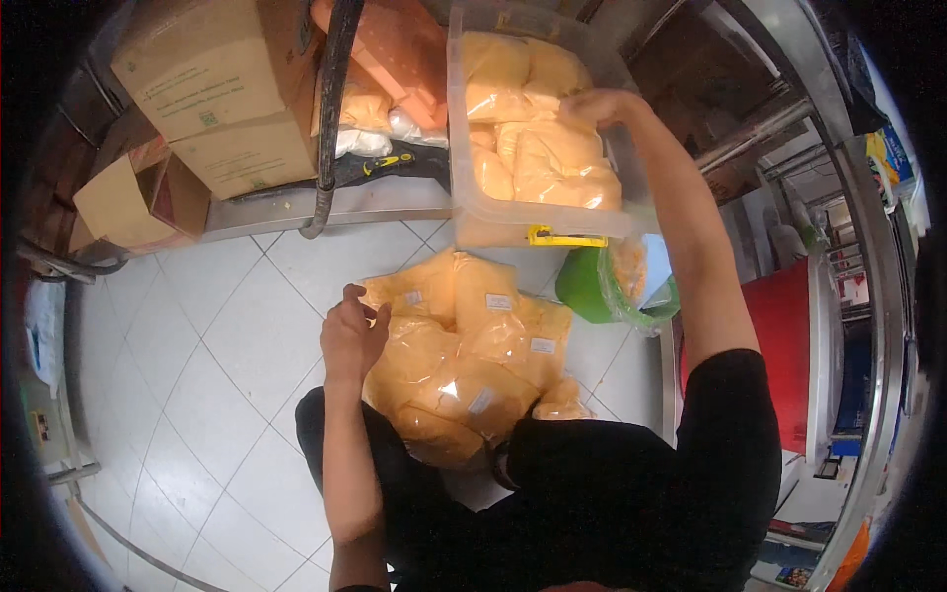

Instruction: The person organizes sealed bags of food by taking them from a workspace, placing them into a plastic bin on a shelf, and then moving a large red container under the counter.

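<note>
A pile of clear plastic bags of orange-yellow powder (456,360), several with white labels, lies on the floor in front of my knees. My left hand (355,333) is at the pile's left edge, its fingers loosely bent and apart, with nothing seen in it. Beyond the pile stands a clear plastic bin (533,219) holding more such bags (557,163). Reaching over the bin's right side, my right hand (597,109) is at the bags inside. Its fingers are blurred and partly out of sight, so whether they grip a bag does not show.
A green bucket (587,286) with a plastic liner stands right of the pile. Cardboard boxes (212,89), an orange plastic crate (390,49) and a yellow-and-black cutter (387,163) are on the low shelf at the far left. A red container (774,345) stands to the right.
</note>
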The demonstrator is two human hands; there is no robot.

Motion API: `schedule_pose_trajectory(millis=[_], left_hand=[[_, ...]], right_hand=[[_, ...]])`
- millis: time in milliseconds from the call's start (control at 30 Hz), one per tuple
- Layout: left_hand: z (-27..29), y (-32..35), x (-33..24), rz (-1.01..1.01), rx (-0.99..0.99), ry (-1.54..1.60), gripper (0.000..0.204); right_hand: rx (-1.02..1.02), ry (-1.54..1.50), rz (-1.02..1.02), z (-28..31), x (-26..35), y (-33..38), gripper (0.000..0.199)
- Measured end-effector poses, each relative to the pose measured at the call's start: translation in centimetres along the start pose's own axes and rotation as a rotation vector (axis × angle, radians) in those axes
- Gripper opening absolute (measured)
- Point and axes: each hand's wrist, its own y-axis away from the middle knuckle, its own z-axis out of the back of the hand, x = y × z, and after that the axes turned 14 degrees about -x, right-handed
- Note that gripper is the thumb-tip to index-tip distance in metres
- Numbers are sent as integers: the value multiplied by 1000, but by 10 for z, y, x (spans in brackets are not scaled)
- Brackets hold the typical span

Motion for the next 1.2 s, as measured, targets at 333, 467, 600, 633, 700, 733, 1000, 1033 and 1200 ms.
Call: schedule_pose_trajectory(millis=[333,467,600,633,700,733,1000,1033,1200], left_hand=[[-2,3,-11,-40,60,25,39],[-2,7,-22,-95,50,46,38],[5,8,-21,-149,10,60,37],[7,11,-18,-118,12,47,37],[16,12,-17,-59,8,27,37],[19,12,-16,-46,6,21,37],[29,22,-24,-105,-78,49,37],[28,21,-24,-98,-67,62,36],[23,18,-17,-55,-64,52,36]], right_hand=[[-152,-716,502,4,153,298,19],[320,-286,385,-133,199,353,50],[-10,-236,307,-304,220,383,58],[-121,-299,313,-312,230,390,59],[-202,-285,253,-322,250,399,49],[-246,-275,223,-322,254,400,44],[-104,-701,366,-213,229,384,17],[-152,-758,372,-182,220,387,17],[-487,-883,183,-31,182,394,16]])
